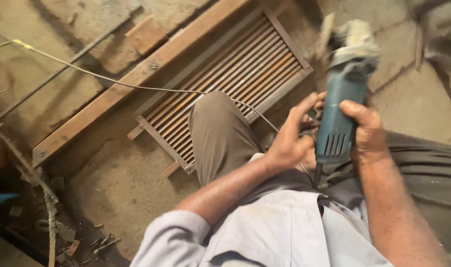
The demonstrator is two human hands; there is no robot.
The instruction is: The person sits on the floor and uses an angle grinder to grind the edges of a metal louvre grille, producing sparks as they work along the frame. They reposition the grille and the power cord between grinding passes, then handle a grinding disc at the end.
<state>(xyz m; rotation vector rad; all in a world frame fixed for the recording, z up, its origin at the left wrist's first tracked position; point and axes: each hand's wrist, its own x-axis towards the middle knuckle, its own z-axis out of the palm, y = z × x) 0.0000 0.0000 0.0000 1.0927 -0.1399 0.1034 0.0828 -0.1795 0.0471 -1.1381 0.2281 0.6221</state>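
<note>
A blue-green angle grinder (340, 106) with a dusty grey head points away from me, above my lap. My right hand (368, 133) is wrapped around its body. My left hand (292, 136) rests against the grinder's left side near its rear, fingers curled and spread. The grinder's cord (315, 174) drops from its rear end. Below, a rusty metal grille of parallel bars (235, 81) lies flat on the dusty ground, partly covered by my left knee (218, 128).
A long wooden beam (131, 81) runs diagonally beside the grille. A thin pale wire (87, 71) crosses it toward my hands. A wooden block (145, 34) and a dark metal rod (57, 74) lie farther off. Scrap bits and bolts (94, 243) litter the lower left.
</note>
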